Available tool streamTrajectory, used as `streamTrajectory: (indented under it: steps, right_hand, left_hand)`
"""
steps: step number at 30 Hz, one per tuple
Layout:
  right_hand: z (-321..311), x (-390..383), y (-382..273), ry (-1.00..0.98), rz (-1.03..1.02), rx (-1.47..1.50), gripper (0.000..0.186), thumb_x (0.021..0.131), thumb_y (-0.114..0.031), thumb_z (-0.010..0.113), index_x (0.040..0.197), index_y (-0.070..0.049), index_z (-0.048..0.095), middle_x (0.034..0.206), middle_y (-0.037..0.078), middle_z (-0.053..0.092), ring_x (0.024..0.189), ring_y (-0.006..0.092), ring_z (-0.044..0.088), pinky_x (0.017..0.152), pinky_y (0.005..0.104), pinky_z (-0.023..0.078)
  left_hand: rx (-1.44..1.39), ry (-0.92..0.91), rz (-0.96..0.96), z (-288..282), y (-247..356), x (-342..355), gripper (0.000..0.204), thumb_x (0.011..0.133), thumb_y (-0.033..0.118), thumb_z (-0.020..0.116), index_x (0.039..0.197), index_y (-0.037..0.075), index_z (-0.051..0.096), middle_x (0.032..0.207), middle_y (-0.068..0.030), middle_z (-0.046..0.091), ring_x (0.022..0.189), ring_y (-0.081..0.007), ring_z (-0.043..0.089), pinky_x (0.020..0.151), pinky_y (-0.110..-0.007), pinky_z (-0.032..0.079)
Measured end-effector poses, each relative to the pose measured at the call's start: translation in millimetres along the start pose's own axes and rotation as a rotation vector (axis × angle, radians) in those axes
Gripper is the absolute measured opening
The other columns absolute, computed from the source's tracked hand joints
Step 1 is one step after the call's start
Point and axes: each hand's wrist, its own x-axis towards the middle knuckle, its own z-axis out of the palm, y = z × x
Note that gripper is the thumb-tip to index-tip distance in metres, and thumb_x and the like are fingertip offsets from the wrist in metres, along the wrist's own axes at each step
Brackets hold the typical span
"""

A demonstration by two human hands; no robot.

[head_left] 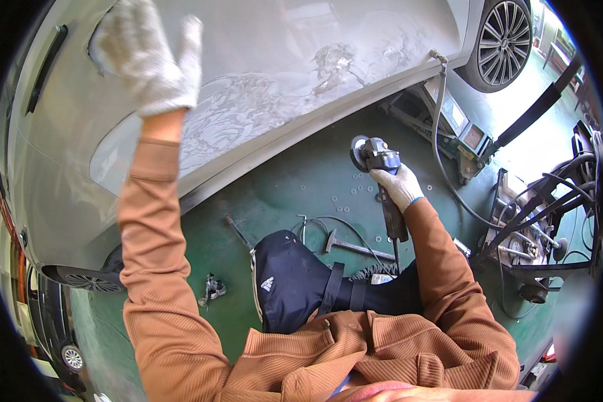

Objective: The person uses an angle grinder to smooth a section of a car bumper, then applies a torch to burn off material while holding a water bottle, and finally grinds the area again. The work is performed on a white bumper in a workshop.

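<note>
My left hand (151,67), in a white work glove, is raised before the upper left of a silver car's side panel (248,40). Its fingers are stretched out and it holds nothing; I cannot tell whether it touches the metal. My right hand (402,189), gloved too, is wrapped round an angle grinder (382,158) held above the floor, its disc facing left toward the car. Dull, swirled sanding marks (238,110) run along the lower panel, with shinier scuffed patches (335,65) to the right.
A T-shaped hammer-like tool (358,248) and a cable lie on the green floor (275,194) by my knee. A small metal tool (212,289) lies farther left. A cable clamp (438,56) grips the sill, its hose (437,127) running to a cart (522,234) at right.
</note>
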Motion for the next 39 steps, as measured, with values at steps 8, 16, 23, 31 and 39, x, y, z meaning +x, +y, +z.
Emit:
streamTrajectory:
  steps: [8, 16, 23, 31, 39]
  right_hand:
    - [4.3, -13.7, -1.5, 0.007, -0.020, -0.008, 0.057, 0.082, -0.041, 0.083, 0.122, 0.000, 0.074, 0.102, 0.011, 0.075, 0.090, 0.0223, 0.069, 0.087, 0.0363, 0.056]
    - [-8.0, -3.3, -3.0, 0.008, -0.020, 0.066, 0.059, 0.083, -0.044, 0.081, 0.121, 0.000, 0.073, 0.099, 0.011, 0.075, 0.087, 0.0221, 0.068, 0.084, 0.0369, 0.056]
    - [-20.3, -2.4, -9.1, 0.006, 0.056, 0.103, 0.054, 0.084, -0.042, 0.082, 0.118, -0.002, 0.074, 0.096, 0.011, 0.073, 0.080, 0.0222, 0.067, 0.079, 0.0374, 0.055]
    - [7.5, 21.0, 20.8, 0.094, 0.392, 0.509, 0.050, 0.086, -0.036, 0.085, 0.113, 0.003, 0.070, 0.088, 0.011, 0.069, 0.072, 0.0246, 0.067, 0.069, 0.0440, 0.058]
    - [41.2, 26.0, 40.6, 0.066, 0.451, 0.442, 0.046, 0.084, -0.032, 0.084, 0.110, 0.004, 0.070, 0.087, 0.011, 0.068, 0.071, 0.0242, 0.068, 0.067, 0.0410, 0.058]
  left_hand:
    - [0.151, -0.548, 0.326, 59.0, 11.7, 14.8, 0.092, 0.097, 0.063, 0.060, 0.166, 0.005, 0.044, 0.178, -0.0172, 0.031, 0.168, -0.0361, 0.019, 0.138, -0.059, 0.004]
    - [0.196, -0.561, 0.234, 61.5, 30.1, -42.0, 0.093, 0.103, 0.064, 0.056, 0.171, 0.004, 0.035, 0.177, -0.0168, 0.035, 0.167, -0.0360, 0.024, 0.137, -0.058, 0.009]
    - [-0.605, -1.678, 0.416, -42.0, 166.8, -197.4, 0.080, 0.100, 0.062, 0.054, 0.155, 0.004, 0.056, 0.145, -0.0317, 0.063, 0.137, -0.0508, 0.059, 0.119, -0.055, 0.044]
    - [-1.372, -1.482, -0.445, -130.4, 312.2, -249.4, 0.122, 0.088, 0.067, 0.077, 0.174, 0.003, 0.018, 0.140, -0.0335, 0.067, 0.132, -0.0479, 0.064, 0.115, -0.049, 0.049]
    - [-1.157, -1.554, -0.323, -134.7, 289.3, -257.3, 0.111, 0.088, 0.061, 0.077, 0.171, 0.007, 0.028, 0.123, -0.0278, 0.074, 0.105, -0.0486, 0.073, 0.099, -0.054, 0.056]
